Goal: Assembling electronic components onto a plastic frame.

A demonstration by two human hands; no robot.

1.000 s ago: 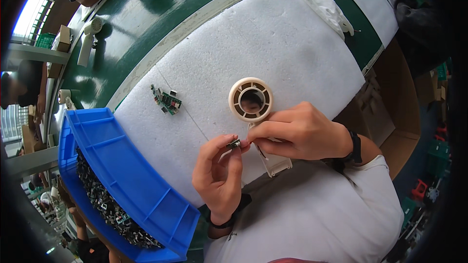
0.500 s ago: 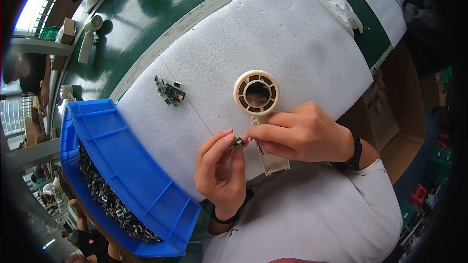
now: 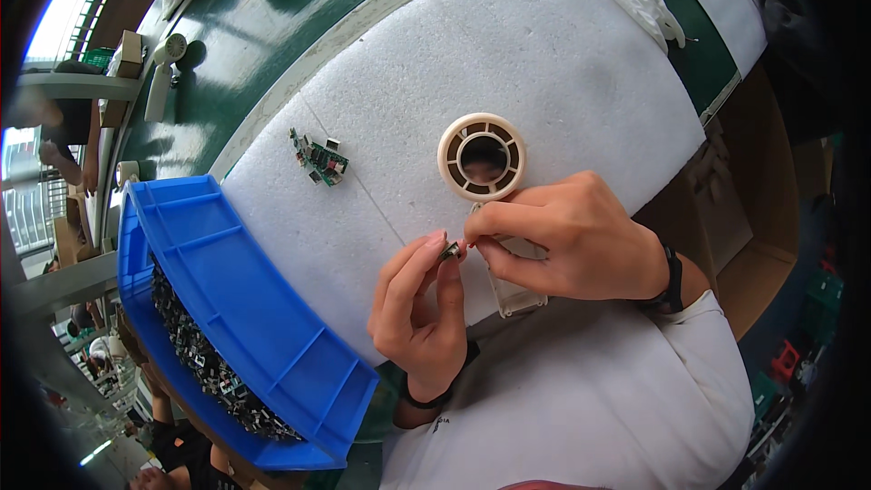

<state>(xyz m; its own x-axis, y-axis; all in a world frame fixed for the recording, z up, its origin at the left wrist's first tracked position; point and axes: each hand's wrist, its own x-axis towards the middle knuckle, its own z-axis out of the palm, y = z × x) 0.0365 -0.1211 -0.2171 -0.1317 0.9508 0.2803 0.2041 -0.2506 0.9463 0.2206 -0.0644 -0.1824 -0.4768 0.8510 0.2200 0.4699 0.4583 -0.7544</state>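
Note:
My left hand (image 3: 420,308) is closed, with thumb and fingertips pinching a small green circuit board (image 3: 450,251) by its edges. Close beside it, my right hand (image 3: 572,240) is closed in a pinch on what looks like a thin wire with a reddish end, mostly covered by the fingers. Under the right hand lies an off-white handheld fan housing (image 3: 448,172), its round spoked head pointing away from me. Its open handle shell (image 3: 519,298) is partly hidden by that hand. Several loose green circuit boards (image 3: 322,161) lie together on the white foam sheet (image 3: 381,109) to the left.
A blue plastic bin (image 3: 263,308) at the left holds many small circuit boards (image 3: 213,367). An assembled white handheld fan (image 3: 161,77) lies on the green table (image 3: 272,18). A white plastic bag (image 3: 635,0) is at the far right; a cardboard box (image 3: 753,245) stands right of me.
Both hands have stayed together and shifted slightly, the right one covering more of the housing's neck. The small board has turned a little in the left fingers. The whole view has shifted slightly.

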